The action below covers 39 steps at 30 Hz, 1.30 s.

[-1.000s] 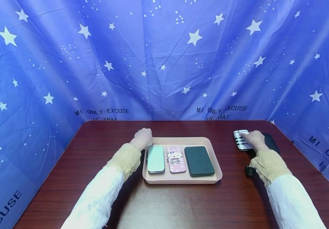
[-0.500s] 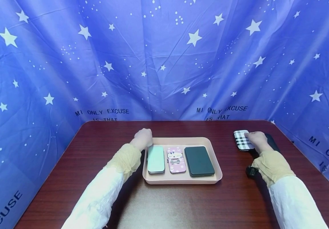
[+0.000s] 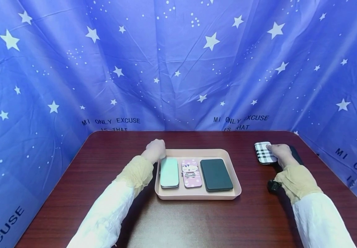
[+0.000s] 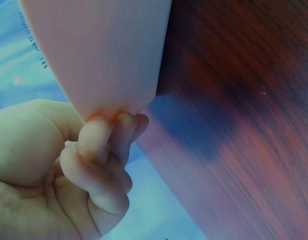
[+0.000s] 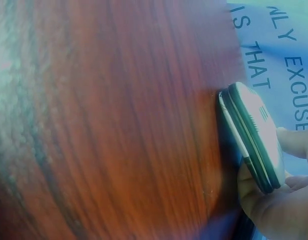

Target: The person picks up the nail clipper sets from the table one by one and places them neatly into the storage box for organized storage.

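Note:
My left hand grips the far left corner of the pale pink tray. In the left wrist view its curled fingers pinch that corner. At the right of the table my right hand pinches the right edge of a black-and-white plaid clamshell case. The right wrist view shows this slim case edge-on, thumb on its pale face and fingers beneath. A dark flat case lies partly hidden behind the right hand. Inside the tray sit a mint case, a pink cat-print case and a dark green case.
The reddish-brown wooden table has its far edge against a blue star-print curtain. A small black object sits at the right wrist. The tray's raised rim surrounds the three cases.
My right hand has slid slightly right on the plaid case, its thumb now nearer the case's right edge. The case has barely shifted. The left hand and tray have stayed put.

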Available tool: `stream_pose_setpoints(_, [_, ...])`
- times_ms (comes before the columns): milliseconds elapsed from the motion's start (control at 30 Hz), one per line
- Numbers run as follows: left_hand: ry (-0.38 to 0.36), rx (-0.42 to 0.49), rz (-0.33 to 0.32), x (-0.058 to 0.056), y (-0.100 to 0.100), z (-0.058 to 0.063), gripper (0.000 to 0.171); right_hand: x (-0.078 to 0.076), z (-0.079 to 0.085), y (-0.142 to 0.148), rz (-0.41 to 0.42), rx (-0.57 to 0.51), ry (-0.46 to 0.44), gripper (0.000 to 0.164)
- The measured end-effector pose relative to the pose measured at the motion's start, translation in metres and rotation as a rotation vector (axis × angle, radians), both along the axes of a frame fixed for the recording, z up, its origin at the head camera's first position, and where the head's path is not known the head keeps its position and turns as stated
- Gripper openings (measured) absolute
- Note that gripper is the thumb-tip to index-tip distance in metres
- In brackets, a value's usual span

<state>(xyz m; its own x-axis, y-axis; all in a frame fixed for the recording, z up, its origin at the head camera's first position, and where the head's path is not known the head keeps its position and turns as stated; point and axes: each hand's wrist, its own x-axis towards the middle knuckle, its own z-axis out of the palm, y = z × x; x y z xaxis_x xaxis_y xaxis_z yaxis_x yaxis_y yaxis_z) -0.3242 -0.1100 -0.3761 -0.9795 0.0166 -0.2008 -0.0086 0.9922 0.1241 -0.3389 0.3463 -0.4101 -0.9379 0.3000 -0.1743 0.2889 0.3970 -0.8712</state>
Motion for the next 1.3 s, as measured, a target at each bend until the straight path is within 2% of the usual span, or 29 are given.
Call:
stream_pose_setpoints(233, [-0.029, 0.016, -0.006, -0.0006, -0.0012, 0.0008, 0.019, 0.0022, -0.0009, 0.0023, -0.010, -0.073, 0.010, 0.048])
stream_pose_setpoints(433, [-0.055, 0.006, -0.018, -0.0018, -0.0026, 0.0002, 0.017, 0.0040, 0.0008, 0.0057, -0.006, -0.143, -0.006, 0.024])
stream_pose_setpoints(533, [-0.066, -0.004, -0.022, -0.0025, -0.0028, 0.0002, 0.014, 0.0053, 0.0018, 0.0071, -0.005, -0.173, -0.026, 0.018])
stream_pose_setpoints(700, [-0.080, -0.007, -0.021, -0.0032, -0.0029, 0.0001, 0.011, 0.0069, 0.0024, 0.0078, -0.022, -0.197, -0.052, 0.017])
stream_pose_setpoints(967, [-0.076, -0.007, -0.033, -0.0018, -0.0036, 0.0007, 0.009, 0.0070, 0.0024, 0.0092, -0.044, -0.299, -0.038, 0.015])
stream_pose_setpoints(1133, [-0.064, -0.002, -0.036, -0.0010, -0.0037, 0.0004, 0.015, 0.0063, 0.0031, 0.0098, -0.053, -0.371, -0.047, 0.013])
stream_pose_setpoints(1300, [-0.063, 0.003, -0.034, -0.0025, -0.0035, -0.0003, 0.020, 0.0075, 0.0074, 0.0087, -0.030, -0.384, -0.060, 0.015])
